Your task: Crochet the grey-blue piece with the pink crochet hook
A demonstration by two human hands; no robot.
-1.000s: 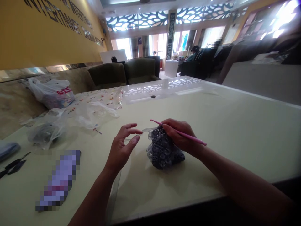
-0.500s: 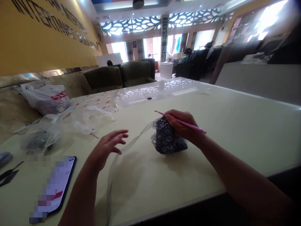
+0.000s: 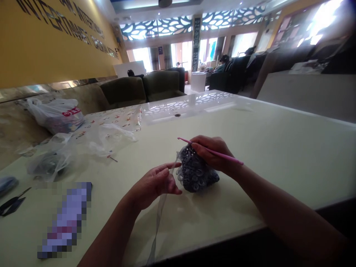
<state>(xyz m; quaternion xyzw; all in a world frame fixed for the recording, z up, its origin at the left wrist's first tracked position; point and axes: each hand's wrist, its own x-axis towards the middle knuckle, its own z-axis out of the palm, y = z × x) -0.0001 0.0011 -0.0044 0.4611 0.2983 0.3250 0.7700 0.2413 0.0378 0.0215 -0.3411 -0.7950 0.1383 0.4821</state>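
Observation:
A pink crochet hook (image 3: 222, 155) and the top of a dark grey-blue crocheted piece (image 3: 194, 172) are held in my right hand (image 3: 213, 152), its fingers closed round them. The hook's tip points left above the piece, which has ruffled, looped edges and hangs low over the table. From its upper left a thin sheer grey ribbon (image 3: 159, 215) runs down to the table's front edge. My left hand (image 3: 158, 181) is just left of the piece, thumb and forefinger apart, with the ribbon passing across its fingers.
On the white table (image 3: 267, 148), a phone (image 3: 65, 220), dark scissors (image 3: 12, 205) and thin clear plastic bags (image 3: 111, 141) lie at the left. A filled white bag (image 3: 59, 115) stands farther back. Green chairs (image 3: 162, 85) are beyond the table.
My left hand has moved right, up to the crocheted piece, and the ribbon has swung right with it. My right hand, the hook and the piece have shifted slightly down and left.

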